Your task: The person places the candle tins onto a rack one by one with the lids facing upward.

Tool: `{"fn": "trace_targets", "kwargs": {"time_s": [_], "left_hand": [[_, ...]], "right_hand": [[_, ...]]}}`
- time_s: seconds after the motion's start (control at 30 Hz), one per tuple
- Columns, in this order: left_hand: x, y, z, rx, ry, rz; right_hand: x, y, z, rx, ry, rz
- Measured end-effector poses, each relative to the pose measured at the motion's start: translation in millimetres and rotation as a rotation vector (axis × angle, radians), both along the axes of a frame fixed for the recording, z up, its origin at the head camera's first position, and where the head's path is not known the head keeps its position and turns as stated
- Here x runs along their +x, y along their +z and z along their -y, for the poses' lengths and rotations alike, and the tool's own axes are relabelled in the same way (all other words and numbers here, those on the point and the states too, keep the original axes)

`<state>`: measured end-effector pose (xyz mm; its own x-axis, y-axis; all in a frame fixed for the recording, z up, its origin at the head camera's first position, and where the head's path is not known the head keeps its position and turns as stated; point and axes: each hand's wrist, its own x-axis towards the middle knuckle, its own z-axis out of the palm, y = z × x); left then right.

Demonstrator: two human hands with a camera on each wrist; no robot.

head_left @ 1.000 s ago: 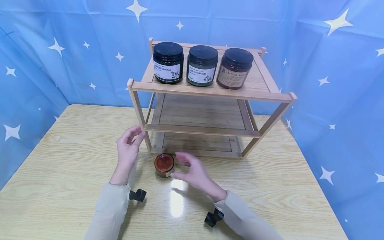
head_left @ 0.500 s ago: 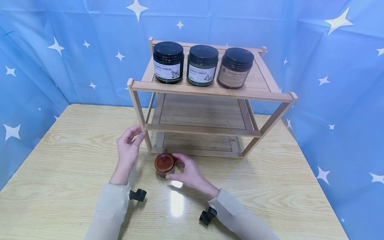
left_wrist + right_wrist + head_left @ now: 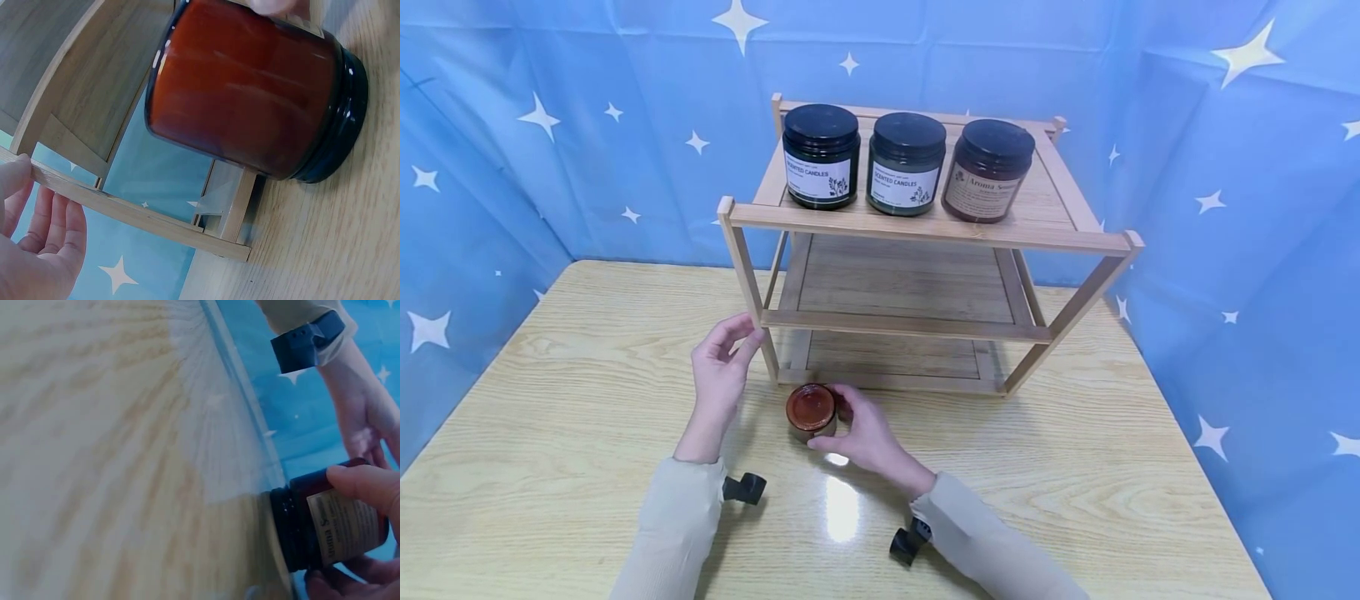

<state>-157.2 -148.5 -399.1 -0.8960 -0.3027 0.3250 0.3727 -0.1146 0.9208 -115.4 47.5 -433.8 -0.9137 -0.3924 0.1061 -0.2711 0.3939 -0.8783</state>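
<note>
An amber candle jar (image 3: 810, 408) stands upside down on the table, just in front of the shelf's bottom rail. Its black lid is against the tabletop, seen in the left wrist view below the brown glass (image 3: 237, 94). My right hand (image 3: 871, 435) holds the jar from the right, thumb on the near side and fingers behind. In the right wrist view the thumb lies over the pale label (image 3: 340, 525). With thumb and fingertips on either side, my left hand (image 3: 718, 371) holds the left front post of the wooden shelf (image 3: 917, 325).
Three dark-lidded candle jars stand on the top tier: a black one (image 3: 822, 158), a green one (image 3: 906, 167) and a brown one (image 3: 987, 173). A blue star-patterned cloth (image 3: 625, 125) hangs behind and beside the wooden table (image 3: 550, 417).
My right hand has moved left onto the jar, and its thumb and fingers have come round it. The left hand, the shelf and the jars on top stay where they were.
</note>
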Motion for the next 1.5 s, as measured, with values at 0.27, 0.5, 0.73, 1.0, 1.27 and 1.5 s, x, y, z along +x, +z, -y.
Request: {"fn": "trace_targets", "kwargs": {"time_s": [0.27,0.5,0.73,1.0,1.27,1.5], "left_hand": [[0.7,1.1,0.2,0.002,-0.004,0.003],[0.9,0.8,0.6,-0.007,-0.005,-0.002],[1.3,0.9,0.6,-0.01,-0.004,-0.006],[1.5,0.3,0.8,-0.012,-0.01,0.004],[1.4,-1.2,2.3,-0.047,-0.006,0.019],[1.0,-0.1,2.7,-0.057,-0.012,0.023]], "right_hand": [[-0.7,-3.4,2.4,0.018,-0.015,0.004],[-1.1,-3.9,3.3,-0.021,-0.017,0.043],[-1.3,-6.0,5.1,-0.056,-0.031,0.03],[-0.4,-7.0,1.6,-0.11,-0.034,0.021],[3.5,3.0,-8.6,-0.081,-0.078,-0.001],[2.1,10.4,-21.5,-0.148,-0.088,-0.018]]}}
